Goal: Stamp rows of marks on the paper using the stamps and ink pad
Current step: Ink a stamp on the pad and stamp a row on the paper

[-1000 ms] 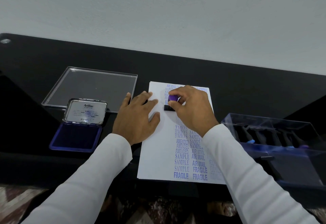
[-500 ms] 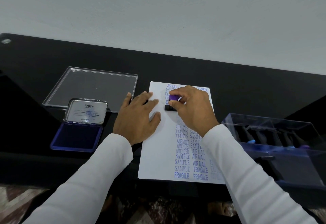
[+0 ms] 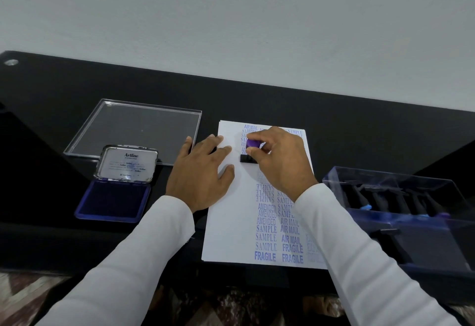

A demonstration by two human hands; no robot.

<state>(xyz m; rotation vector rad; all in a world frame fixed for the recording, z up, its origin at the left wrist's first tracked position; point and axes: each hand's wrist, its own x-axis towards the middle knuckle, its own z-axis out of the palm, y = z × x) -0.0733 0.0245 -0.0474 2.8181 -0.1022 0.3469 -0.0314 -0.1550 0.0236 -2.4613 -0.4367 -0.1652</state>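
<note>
Head cam: right hand [image 3: 280, 161] pinches stamp [image 3: 248, 151] onto paper [image 3: 228, 223], left hand [image 3: 203, 171] flat, fingers spread; next likely lift straight, re-ink.

Left of paper [image 3: 228, 223]: open ink pad [image 3: 113, 201] and clear lid [image 3: 133, 130] occupy the tabletop [image 3: 359, 125].
Right of paper: clear stamp box [image 3: 401, 212] stands just beside the edge.
Behind paper: bare tabletop strip to the wall.

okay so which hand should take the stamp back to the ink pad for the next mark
Right. The right hand already pinches the stamp, while the left hand lies flat holding the paper steady. The ink pad sits further left, probably still reachable.
</note>
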